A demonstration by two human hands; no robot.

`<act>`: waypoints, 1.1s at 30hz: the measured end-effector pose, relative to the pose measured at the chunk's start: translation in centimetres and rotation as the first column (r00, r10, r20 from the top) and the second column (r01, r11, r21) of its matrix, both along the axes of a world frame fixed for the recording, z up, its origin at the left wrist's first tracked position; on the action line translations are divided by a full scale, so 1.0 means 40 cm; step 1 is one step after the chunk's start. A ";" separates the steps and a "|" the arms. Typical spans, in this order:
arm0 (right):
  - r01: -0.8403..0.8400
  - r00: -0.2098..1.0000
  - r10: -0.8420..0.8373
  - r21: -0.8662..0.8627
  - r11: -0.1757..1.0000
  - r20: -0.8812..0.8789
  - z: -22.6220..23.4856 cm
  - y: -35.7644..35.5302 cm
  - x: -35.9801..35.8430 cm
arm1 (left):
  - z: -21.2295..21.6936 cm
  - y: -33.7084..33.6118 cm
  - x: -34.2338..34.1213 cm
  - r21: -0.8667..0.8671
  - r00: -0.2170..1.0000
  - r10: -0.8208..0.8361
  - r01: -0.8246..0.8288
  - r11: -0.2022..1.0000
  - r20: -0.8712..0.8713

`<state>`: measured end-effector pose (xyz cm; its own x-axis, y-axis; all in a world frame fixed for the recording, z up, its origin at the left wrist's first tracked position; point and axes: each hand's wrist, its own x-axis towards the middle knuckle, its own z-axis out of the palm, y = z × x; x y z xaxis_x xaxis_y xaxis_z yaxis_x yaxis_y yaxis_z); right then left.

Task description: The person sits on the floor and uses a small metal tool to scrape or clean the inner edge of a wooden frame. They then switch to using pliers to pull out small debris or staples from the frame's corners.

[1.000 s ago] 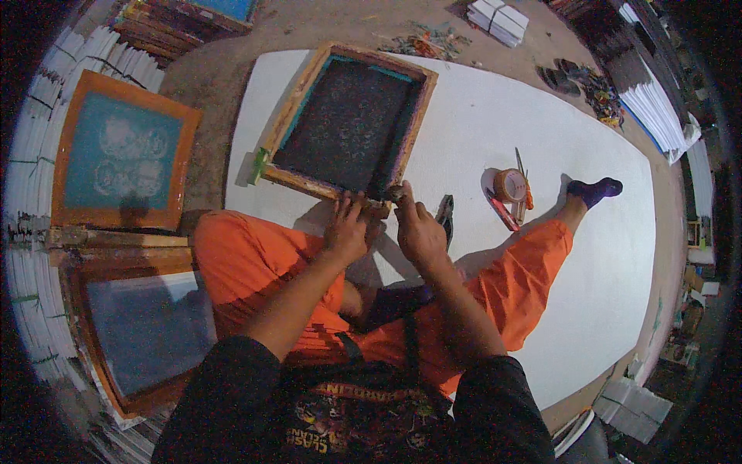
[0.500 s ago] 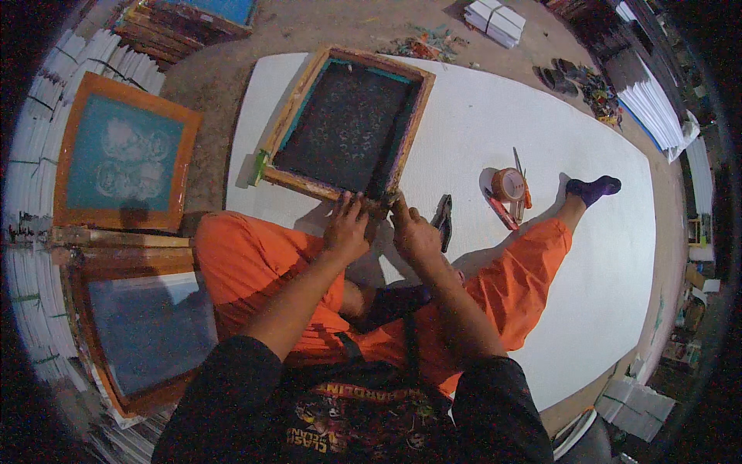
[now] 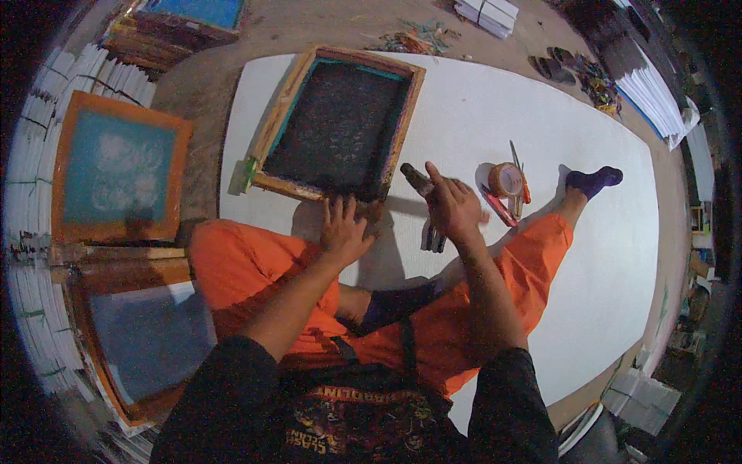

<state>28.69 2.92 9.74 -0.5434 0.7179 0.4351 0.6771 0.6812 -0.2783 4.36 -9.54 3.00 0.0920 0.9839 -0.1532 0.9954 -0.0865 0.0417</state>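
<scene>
A wooden screen-printing frame [image 3: 340, 124] with dark mesh lies on a white board, and a small green piece [image 3: 248, 174] sits at its near left corner. My left hand [image 3: 342, 232] rests at the frame's near rail, fingers stretched and apart, thumb out to the right. Right of the frame's near corner, my right hand [image 3: 456, 205] is raised and closed around a short dark tool with a blunt end [image 3: 416, 179]; its exact kind does not show. Below that hand, pliers [image 3: 433, 238] lie on the board, partly covered.
A tape roll [image 3: 506, 180], a red cutter [image 3: 501, 209] and an orange-handled tool [image 3: 525, 189] lie on the white board [image 3: 595, 271]. Another screen frame [image 3: 185, 170] with teal mesh leans at left, above a frame with grey mesh [image 3: 154, 332]. Bundled paper stacks [image 3: 31, 193] line the far left.
My right hand has come up and right, away from the frame's near corner, with the dark tool in it. The left hand stays at the near rail, its fingers more spread.
</scene>
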 end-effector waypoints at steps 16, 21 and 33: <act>-0.082 0.885 0.009 0.139 0.987 0.465 -0.212 0.262 0.188 | 0.000 -0.016 -0.001 0.171 0.986 0.001 -0.030 0.985 0.166; 0.154 0.792 -0.177 0.089 0.984 0.585 -0.237 0.246 0.217 | -0.009 -0.017 0.008 0.141 0.986 0.015 -0.039 0.989 0.168; 0.329 0.941 -0.291 -0.259 0.908 0.174 -0.158 0.062 0.031 | 0.006 0.175 -0.057 0.388 0.907 0.018 -0.198 0.900 0.421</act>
<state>29.91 5.40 3.40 -0.3111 0.9410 0.1333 0.8840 0.3380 -0.3228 2.10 -2.55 3.24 -0.0543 0.9541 0.2946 0.9042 -0.0782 0.4199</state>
